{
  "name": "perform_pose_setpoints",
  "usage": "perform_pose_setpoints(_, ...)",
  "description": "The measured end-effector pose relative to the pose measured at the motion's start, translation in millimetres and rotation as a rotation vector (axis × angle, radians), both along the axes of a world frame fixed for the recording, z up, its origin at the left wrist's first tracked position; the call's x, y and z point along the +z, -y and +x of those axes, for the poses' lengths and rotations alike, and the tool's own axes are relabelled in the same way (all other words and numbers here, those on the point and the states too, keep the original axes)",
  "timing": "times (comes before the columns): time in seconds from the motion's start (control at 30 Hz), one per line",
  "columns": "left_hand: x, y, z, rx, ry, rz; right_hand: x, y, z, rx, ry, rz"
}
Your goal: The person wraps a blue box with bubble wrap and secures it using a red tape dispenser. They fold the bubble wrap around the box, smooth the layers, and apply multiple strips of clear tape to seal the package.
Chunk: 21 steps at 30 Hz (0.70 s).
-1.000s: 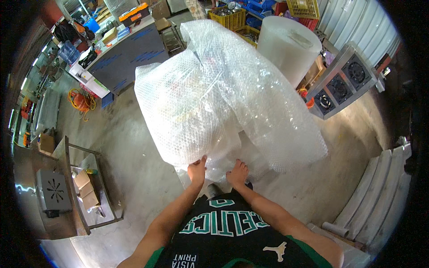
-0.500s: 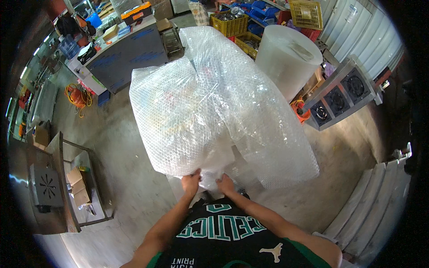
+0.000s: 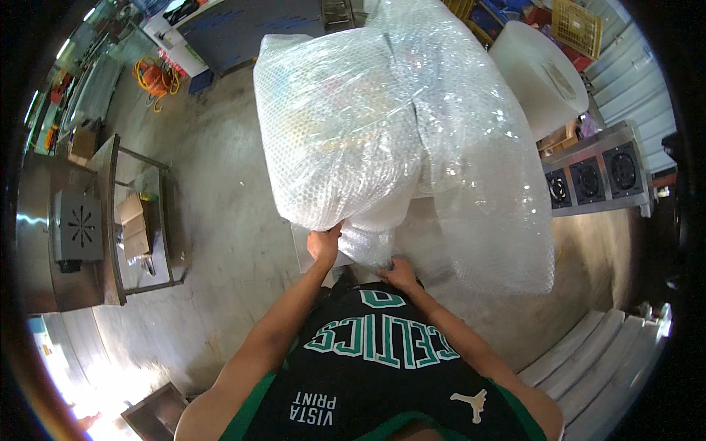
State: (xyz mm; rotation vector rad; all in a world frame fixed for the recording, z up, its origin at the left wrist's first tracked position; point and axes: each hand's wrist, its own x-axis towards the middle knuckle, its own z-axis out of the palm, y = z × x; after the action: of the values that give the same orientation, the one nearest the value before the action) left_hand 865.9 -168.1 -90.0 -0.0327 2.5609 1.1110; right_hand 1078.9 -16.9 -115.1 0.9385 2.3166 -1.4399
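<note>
A large bulky bundle [image 3: 331, 140] wrapped in clear bubble wrap stands in front of me; faint colours show through, but its contents cannot be made out. A loose sheet of bubble wrap [image 3: 485, 162] drapes down its right side. My left hand [image 3: 323, 245] is closed on the wrap at the bundle's near lower edge. Nearer my body, my right hand [image 3: 401, 273] pinches the end of a narrow bubble wrap flap [image 3: 368, 246], which stretches out from under the bundle's near side. Both sets of fingertips are partly hidden by the plastic.
A big roll of wrap [image 3: 540, 81] stands at the far right, beside a metal unit with round black openings [image 3: 588, 180]. Long wrapped pieces [image 3: 596, 360] lie at the lower right. To the left are a metal table [image 3: 110, 220] and an orange cable reel [image 3: 153, 77].
My right hand has drawn the flap toward my body and away from the bundle. My left hand keeps its hold near the bundle's edge. The whole view has shifted, tilting lower.
</note>
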Motion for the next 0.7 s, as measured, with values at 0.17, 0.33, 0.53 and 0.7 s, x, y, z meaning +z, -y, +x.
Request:
perform_pose_setpoints(0.17, 6.2, 7.3, -6.9, -0.063, -0.017, -0.098, 58.0, 11.1, 3.2, 0.095, -0.181, 0.207)
perform_pose_setpoints(0.33, -15.4, 10.5, -23.5, -0.109, 0.111, -0.179, 148.1, 0.0, -51.3, 0.53, -0.627, 0.772)
perform_pose_setpoints(0.53, 45.8, 48.5, -26.0, -0.393, 0.074, 0.002, 182.5, -11.2, -127.6, 0.694, -0.787, 0.867)
perform_pose_setpoints(0.7, 158.0, 88.3, -2.2, -0.434, -0.554, -0.111, 179.7, -9.6, -124.1, 0.673, -0.782, 0.812)
